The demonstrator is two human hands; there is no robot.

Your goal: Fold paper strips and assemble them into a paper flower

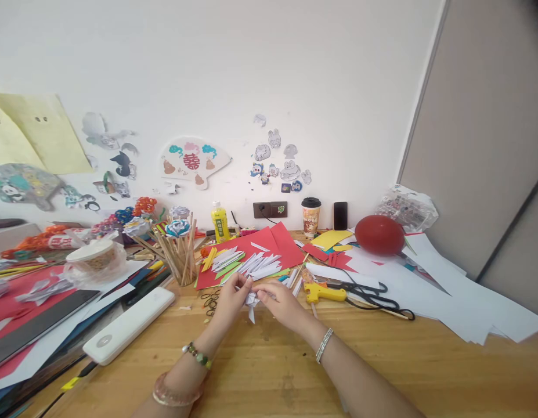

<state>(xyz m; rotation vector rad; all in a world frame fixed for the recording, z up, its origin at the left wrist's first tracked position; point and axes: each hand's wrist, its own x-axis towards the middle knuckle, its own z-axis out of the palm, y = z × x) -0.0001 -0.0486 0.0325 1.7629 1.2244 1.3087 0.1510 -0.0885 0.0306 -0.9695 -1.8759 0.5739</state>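
Folded white paper (251, 314) pinched in fingertips over wooden surface (269, 363).
Left hand (231, 297) and right hand (283, 303) nearly closed on its top; uneven pressure might crush or tear thin folds, loose pinch could drop it.

white folded paper piece (252, 301), partly hidden between left hand (234, 292) and right hand (278, 299), narrow end pointing down

Left hand (234, 293): fingers bent | right hand (275, 296): fingertips near left's | forearms converging
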